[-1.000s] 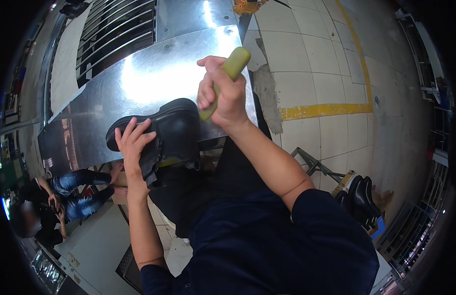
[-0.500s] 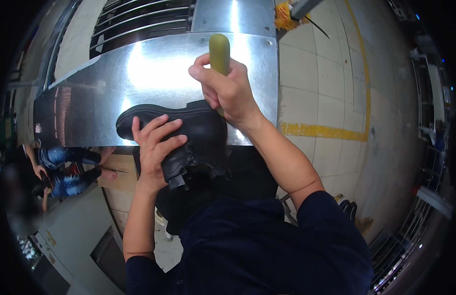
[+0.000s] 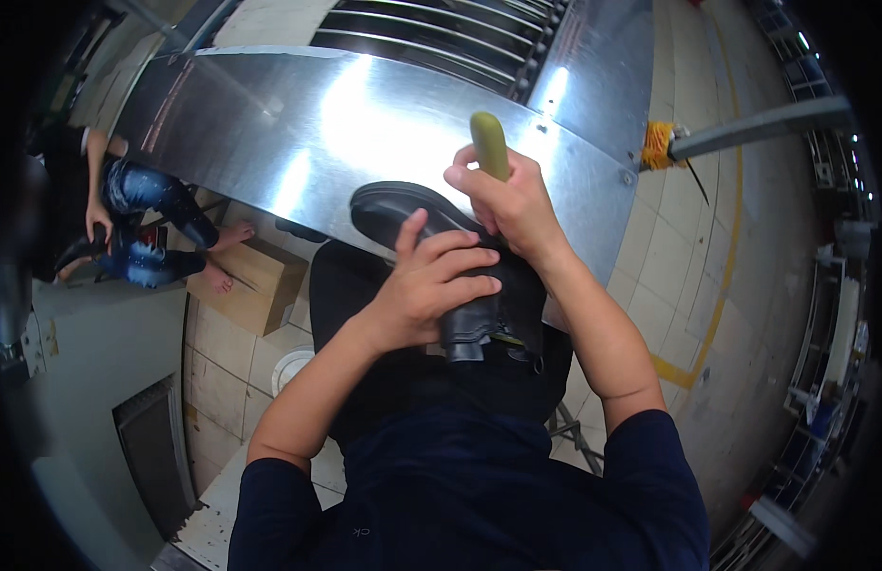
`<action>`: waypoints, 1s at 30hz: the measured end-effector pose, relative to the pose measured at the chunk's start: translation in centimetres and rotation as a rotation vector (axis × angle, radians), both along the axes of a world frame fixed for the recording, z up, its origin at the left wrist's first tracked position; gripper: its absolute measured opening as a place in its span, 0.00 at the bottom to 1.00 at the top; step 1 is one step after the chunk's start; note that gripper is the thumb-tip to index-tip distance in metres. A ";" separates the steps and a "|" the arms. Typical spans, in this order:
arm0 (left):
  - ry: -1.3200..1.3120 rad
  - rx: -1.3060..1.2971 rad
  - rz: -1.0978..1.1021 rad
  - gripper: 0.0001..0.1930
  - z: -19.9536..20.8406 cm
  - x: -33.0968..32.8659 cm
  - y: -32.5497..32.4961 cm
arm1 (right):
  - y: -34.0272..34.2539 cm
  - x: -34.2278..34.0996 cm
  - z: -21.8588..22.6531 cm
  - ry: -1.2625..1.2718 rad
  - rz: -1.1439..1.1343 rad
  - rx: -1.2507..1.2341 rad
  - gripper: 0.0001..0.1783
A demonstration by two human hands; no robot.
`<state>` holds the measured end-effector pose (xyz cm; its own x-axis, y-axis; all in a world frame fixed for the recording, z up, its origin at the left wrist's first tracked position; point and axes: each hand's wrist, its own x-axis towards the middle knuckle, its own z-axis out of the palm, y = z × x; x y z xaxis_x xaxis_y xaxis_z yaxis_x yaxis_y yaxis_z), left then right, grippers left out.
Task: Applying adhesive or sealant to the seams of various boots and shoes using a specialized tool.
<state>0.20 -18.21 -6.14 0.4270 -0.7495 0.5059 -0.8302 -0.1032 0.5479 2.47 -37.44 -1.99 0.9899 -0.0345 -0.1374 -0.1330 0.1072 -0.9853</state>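
Note:
A black leather boot (image 3: 384, 214) lies on its side at the near edge of a shiny metal table (image 3: 260, 143), its toe pointing left and its shaft toward my lap. My left hand (image 3: 436, 276) presses on the boot's upper with the fingers bent over it. In my right hand (image 3: 517, 195) is an olive-green rounded handle (image 3: 490, 143), gripped in a fist against the boot's sole side near the heel. The working end of that tool is hidden behind my hand and the boot, so its kind does not show.
Metal rollers (image 3: 441, 33) run behind the table. A grey post with orange wrapping (image 3: 658, 145) stands at the right. At the left, another person in blue jeans (image 3: 165, 214) holds a dark shoe, feet on a cardboard box (image 3: 255, 276). A white stool (image 3: 293, 366) is below.
The view has swung, so the table and surroundings sit at a different angle. The boot is tilted more, toe up-left. My right hand has moved along the sole from the heel end toward the middle.

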 end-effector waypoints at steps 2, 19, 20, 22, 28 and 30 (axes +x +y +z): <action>0.019 -0.014 0.012 0.20 -0.2 -0.1 0.4 | 0.9 0.5 0.0 -0.015 0.049 -0.046 0.12; 0.417 -0.036 0.503 0.25 2.7 3.2 -4.8 | -9.0 -2.3 -0.1 -0.539 -0.754 0.080 0.37; 0.522 -0.123 0.551 0.24 1.8 3.1 -5.2 | -8.9 -2.6 -0.5 -0.541 -0.738 0.075 0.36; 0.858 -0.357 0.536 0.21 1.2 1.5 -6.0 | -7.8 -2.6 -1.6 -0.546 -0.731 0.170 0.36; 1.435 -0.707 0.191 0.27 -2.7 0.0 -5.8 | -5.3 -1.0 -3.2 -0.523 -0.684 0.416 0.33; 1.427 -0.586 0.213 0.30 -3.6 -0.5 -5.6 | -5.1 -0.9 -3.6 -0.507 -0.694 0.470 0.33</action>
<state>-0.31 -23.80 -9.79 0.8608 -0.4650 -0.2068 0.3958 0.3560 0.8465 1.57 -42.51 -5.61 0.7158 -0.6820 0.1501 0.5356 0.3982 -0.7447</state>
